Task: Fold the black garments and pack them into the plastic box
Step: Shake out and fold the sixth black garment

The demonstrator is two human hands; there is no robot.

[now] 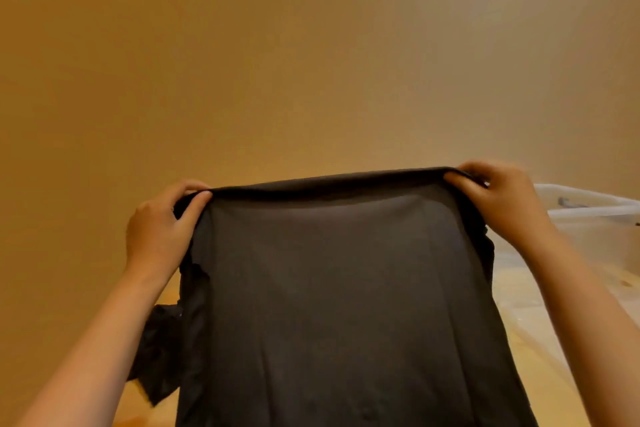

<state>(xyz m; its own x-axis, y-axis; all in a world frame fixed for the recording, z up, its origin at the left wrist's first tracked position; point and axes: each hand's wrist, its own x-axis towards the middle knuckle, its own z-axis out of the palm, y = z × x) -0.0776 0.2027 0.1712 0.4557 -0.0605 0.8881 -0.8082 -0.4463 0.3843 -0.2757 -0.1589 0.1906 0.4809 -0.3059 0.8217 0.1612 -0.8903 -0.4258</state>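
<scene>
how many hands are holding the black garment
2. The left hand pinches the black garment at its top left corner; the right hand pinches its top right corner.

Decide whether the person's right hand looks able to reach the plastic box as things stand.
Probably yes. The plastic box sits just beyond the right hand, with nothing visible between them. But that hand pinches the black garment, so the cloth would come along unless the grip is let go.
</scene>
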